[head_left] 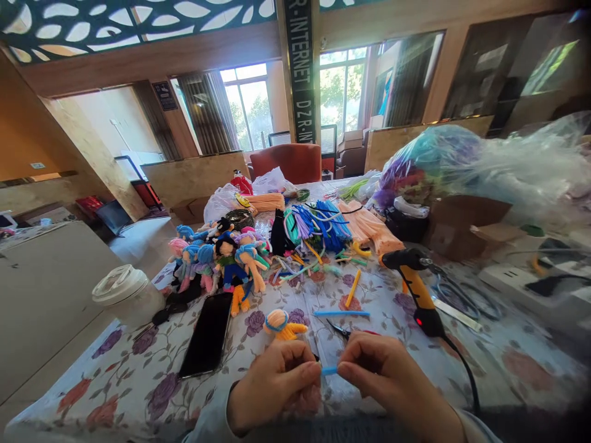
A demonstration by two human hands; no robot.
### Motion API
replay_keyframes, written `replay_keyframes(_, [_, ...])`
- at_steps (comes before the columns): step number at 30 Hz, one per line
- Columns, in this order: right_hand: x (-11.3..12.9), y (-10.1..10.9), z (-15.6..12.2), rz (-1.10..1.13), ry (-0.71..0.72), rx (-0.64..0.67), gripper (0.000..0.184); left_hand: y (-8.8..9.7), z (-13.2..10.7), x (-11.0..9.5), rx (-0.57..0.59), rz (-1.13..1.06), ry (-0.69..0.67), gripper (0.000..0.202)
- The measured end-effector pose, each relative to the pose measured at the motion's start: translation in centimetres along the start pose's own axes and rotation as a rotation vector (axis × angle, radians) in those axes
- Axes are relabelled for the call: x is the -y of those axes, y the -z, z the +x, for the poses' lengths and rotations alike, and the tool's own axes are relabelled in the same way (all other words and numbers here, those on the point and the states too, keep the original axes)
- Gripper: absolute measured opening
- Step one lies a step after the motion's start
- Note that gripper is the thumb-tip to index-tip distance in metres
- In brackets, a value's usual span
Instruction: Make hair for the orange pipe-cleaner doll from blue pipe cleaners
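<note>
Between my two hands, near the table's front edge, a short blue pipe cleaner [329, 370] is stretched level. My left hand [277, 381] pinches its left end and my right hand [385, 372] pinches the right end; the fingers cover both ends. Just beyond my left hand lies a small doll [281, 326] with a peach head, a blue band and a yellow body. Scissors [339, 329] lie behind my right hand, which partly hides them. Farther off rest a straight blue pipe cleaner [341, 314] and a yellow one [353, 289].
A black phone [206, 335] and a white lidded tub [127, 295] are at left. Several fuzzy dolls [226, 252] are heaped behind the phone. Bundles of coloured pipe cleaners [323, 224] lie at the back. A yellow-black glue gun [415, 292] with a trailing cord stands at right.
</note>
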State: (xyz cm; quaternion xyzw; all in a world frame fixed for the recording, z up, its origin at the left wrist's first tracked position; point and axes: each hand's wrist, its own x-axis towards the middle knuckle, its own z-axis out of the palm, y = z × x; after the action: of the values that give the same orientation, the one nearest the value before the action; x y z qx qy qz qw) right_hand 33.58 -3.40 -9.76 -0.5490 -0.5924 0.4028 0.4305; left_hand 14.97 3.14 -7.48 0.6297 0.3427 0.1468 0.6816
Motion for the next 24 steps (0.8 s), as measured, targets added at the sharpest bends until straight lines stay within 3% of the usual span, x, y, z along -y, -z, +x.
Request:
replay_keyframes(4, [-1.1, 0.1, -0.1, -0.029, 0.033, -0.024, 0.026, 1.4, 0.1, 0.2, -0.082, 0.184, -0.065, 0.044])
replay_keyframes(6, [-1.7, 0.3, -0.2, -0.068, 0.044, -0.059, 0.028, 3.1, 0.1, 0.1, -0.25, 0.33, -0.125, 0.043])
replay_keyframes(9, [-2.6, 0.4, -0.4, -0.13, 0.067, -0.12, 0.028, 5.9, 0.3, 0.5, -0.6, 0.599, -0.222, 0.033])
replay_keyframes(10, [-2.9, 0.4, -0.4, -0.158, 0.086, -0.142, 0.027, 6.8, 0.4, 0.9, -0.64, 0.675, -0.212, 0.036])
replay_keyframes(13, [-3.4, 0.4, -0.6, -0.229, 0.153, -0.206, 0.025, 8.3, 1.2, 2.3, -0.587, 0.765, -0.145, 0.045])
replay_keyframes(15, [-3.6, 0.3, -0.6, -0.256, 0.196, -0.229, 0.023, 8.5, 1.7, 3.2, -0.546, 0.767, -0.127, 0.038])
replay_keyframes(19, [-3.5, 0.3, -0.5, -0.304, 0.265, -0.268, 0.021, 7.9, 2.4, 3.8, -0.548, 0.754, -0.122, 0.024])
replay_keyframes(24, [-2.2, 0.1, -0.1, -0.35, 0.39, -0.354, 0.016, 6.5, 2.4, 3.1, -0.558, 0.716, -0.165, 0.02])
